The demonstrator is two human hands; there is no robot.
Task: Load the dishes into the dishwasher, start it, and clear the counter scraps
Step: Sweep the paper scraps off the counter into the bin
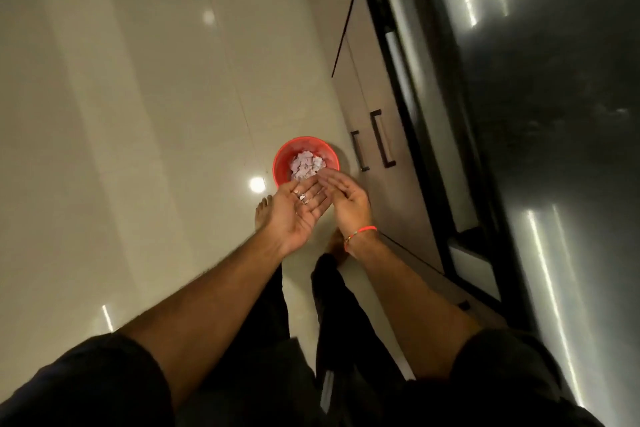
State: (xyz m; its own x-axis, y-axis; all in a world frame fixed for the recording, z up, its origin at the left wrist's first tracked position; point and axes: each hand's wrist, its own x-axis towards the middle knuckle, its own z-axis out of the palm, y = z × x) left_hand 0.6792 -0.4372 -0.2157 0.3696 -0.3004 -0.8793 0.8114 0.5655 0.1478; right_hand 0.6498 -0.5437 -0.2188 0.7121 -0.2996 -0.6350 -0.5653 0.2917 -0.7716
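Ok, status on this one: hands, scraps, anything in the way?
Left hand open, palm up, few scraps on it. Right hand open, brushing across it. Both over red bin on floor, scraps inside. Nothing in the way.

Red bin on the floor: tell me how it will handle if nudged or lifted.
The red bin looks like thin plastic holding only pale scraps, so probably light. On the glossy floor it would likely slide rather than tip. Its walls may flex if squeezed.

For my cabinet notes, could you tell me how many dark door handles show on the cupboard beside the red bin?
2: a shorter handle nearer the red bin and a longer handle just right of it, side by side on the cupboard front. Others may lie out of view.
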